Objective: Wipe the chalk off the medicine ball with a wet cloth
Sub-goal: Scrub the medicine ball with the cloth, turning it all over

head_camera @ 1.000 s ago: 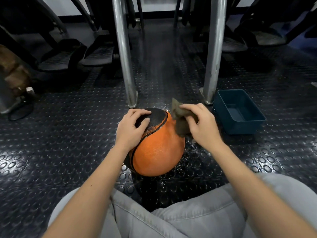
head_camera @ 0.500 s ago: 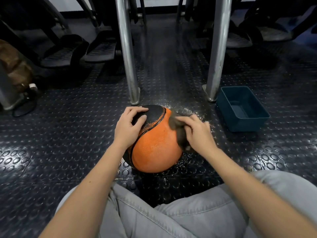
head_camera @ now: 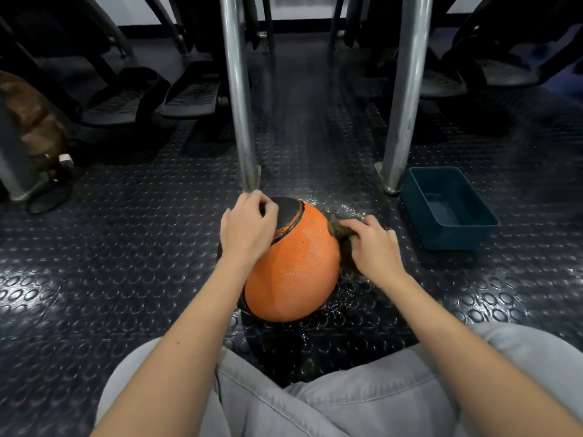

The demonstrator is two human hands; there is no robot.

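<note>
An orange and black medicine ball [head_camera: 295,266] rests on the studded rubber floor between my knees. My left hand [head_camera: 247,228] lies on its upper left side, fingers curled over the black panel. My right hand [head_camera: 372,246] presses a dark brown cloth [head_camera: 336,227] against the ball's right side, low down. Most of the cloth is hidden under the hand. Water droplets glint on the floor around the ball's right side.
A dark teal plastic tub [head_camera: 448,208] stands on the floor to the right. Two metal posts [head_camera: 239,99] [head_camera: 405,96] rise just behind the ball. Machine pedals [head_camera: 189,96] and a brown bag [head_camera: 34,121] sit at the back left.
My right hand has carried the cloth from the ball's upper right down along its right side. My left hand stays on the black panel. The view has shifted a little.
</note>
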